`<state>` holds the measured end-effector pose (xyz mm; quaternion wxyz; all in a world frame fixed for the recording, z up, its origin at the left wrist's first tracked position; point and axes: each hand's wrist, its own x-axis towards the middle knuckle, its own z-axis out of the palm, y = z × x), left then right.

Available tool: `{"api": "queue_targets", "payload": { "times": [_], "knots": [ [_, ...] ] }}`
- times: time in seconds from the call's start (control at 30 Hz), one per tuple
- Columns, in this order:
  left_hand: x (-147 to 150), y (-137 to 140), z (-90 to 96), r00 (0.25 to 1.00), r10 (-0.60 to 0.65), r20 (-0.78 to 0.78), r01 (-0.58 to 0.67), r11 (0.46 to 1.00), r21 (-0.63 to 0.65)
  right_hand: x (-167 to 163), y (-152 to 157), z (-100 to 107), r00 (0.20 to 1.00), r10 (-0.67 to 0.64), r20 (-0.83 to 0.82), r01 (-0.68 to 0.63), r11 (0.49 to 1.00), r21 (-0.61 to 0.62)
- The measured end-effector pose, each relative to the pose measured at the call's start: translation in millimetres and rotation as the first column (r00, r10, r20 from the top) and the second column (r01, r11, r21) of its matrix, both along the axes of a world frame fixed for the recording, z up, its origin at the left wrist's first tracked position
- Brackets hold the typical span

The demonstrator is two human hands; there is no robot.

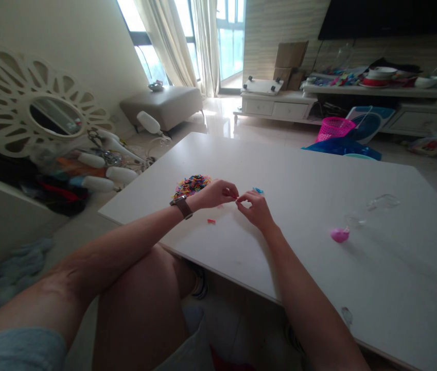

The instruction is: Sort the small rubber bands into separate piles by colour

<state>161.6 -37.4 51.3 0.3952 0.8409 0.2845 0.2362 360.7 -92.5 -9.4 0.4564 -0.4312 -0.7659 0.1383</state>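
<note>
Both hands meet above the white table, their fingertips almost touching. My left hand, with a brown-strapped watch on its wrist, is closed in a pinch on a tiny reddish piece. My right hand pinches at the other side of that spot; what lies between its fingertips is too small to make out. A pile of small multicoloured pieces lies behind the left wrist. One loose orange-red piece rests nearer the table's front edge. Just beyond the right hand is a little blue cluster.
On the table's right side lie a pink balloon-like object and a clear plastic container. A pink basket and blue plastic are past the far edge. A floor lamp with white shades lies at the left.
</note>
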Motion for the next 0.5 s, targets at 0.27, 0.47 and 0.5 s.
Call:
{"api": "queue_targets", "payload": {
  "times": [0.27,0.47,0.5],
  "knots": [
    [-16,8,1.5,0.996,0.092,0.019,-0.092,0.996,0.01,33,7,2,0.975,-0.22,-0.02,0.221,0.975,0.013],
    [-24,11,-2.0,0.996,0.091,-0.026,-0.092,0.995,-0.047,53,8,-1,0.977,-0.21,0.041,0.211,0.977,-0.022],
    [-24,11,-2.8,0.996,0.089,-0.033,-0.09,0.995,-0.047,53,8,-2,0.979,-0.196,0.05,0.197,0.98,-0.037]
  ]
}}
